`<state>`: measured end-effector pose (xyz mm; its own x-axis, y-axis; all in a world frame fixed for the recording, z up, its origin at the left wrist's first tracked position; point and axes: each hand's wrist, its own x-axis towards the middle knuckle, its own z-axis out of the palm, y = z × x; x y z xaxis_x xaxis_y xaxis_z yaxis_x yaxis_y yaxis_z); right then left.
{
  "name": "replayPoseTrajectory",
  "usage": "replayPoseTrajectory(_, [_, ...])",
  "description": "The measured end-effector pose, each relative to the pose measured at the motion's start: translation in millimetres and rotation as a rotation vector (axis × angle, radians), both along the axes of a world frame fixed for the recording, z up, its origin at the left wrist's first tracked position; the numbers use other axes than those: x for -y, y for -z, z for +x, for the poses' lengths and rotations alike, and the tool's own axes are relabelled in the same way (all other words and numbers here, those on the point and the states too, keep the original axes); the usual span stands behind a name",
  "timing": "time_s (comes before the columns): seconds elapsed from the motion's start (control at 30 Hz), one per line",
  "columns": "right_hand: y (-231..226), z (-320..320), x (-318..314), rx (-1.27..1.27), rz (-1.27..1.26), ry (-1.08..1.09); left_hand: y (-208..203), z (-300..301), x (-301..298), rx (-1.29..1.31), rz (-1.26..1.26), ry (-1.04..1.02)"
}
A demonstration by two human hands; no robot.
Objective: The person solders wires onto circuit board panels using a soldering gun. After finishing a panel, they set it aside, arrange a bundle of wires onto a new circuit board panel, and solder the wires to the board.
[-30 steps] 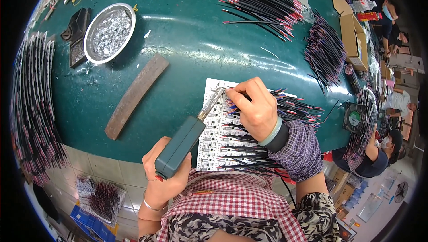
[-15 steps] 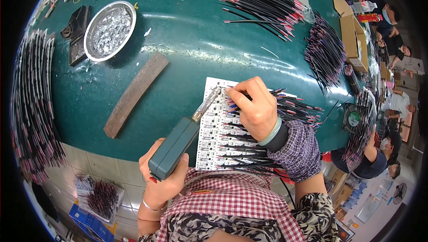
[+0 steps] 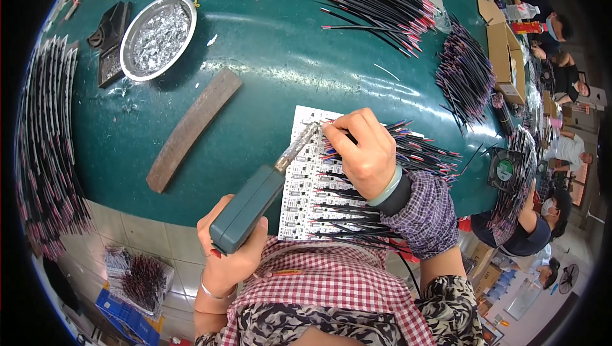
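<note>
My left hand [image 3: 237,268] is wrapped round a dark green soldering gun [image 3: 247,207], whose metal tip reaches the upper part of a white circuit board panel [image 3: 294,202]. Close to that tip, my right hand [image 3: 364,158] pinches a thin wire against the board; its far end is hidden under the hand. Several black wires [image 3: 344,209] stick out to the right from the board's lower rows. More loose wires with red and blue ends [image 3: 424,151] lie beyond my right hand.
A metal bowl of solder scraps [image 3: 159,39] and a dark tray [image 3: 109,65] stand far left, near a curved brown bar [image 3: 194,130]. Wire bundles [image 3: 376,8] lie at the back. Wired strips [image 3: 48,148] hang at the left edge. Co-workers [image 3: 542,218] sit at right.
Both hands stay nearly in place, with the soldering gun's tip still at the board's upper part. The view has shifted slightly, and a person at far right has moved.
</note>
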<state>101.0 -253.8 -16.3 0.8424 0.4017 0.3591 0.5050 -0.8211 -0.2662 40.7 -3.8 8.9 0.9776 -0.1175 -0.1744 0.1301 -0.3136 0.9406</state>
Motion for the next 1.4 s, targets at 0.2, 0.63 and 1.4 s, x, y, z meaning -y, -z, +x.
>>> replayPoseTrajectory(0.2, [-1,-1,2,0.003,-0.003,0.001,6,-24,-12,-0.088,-0.167,-0.128])
replayPoseTrajectory(0.63, [-8,-22,-5,-0.145,0.037,0.071,11,-27,-14,-0.097,-0.174,-0.163])
replayPoseTrajectory(1.4, [-4,-23,-7,-0.031,0.056,-0.008,2,-17,-4,-0.03,-0.016,-0.019])
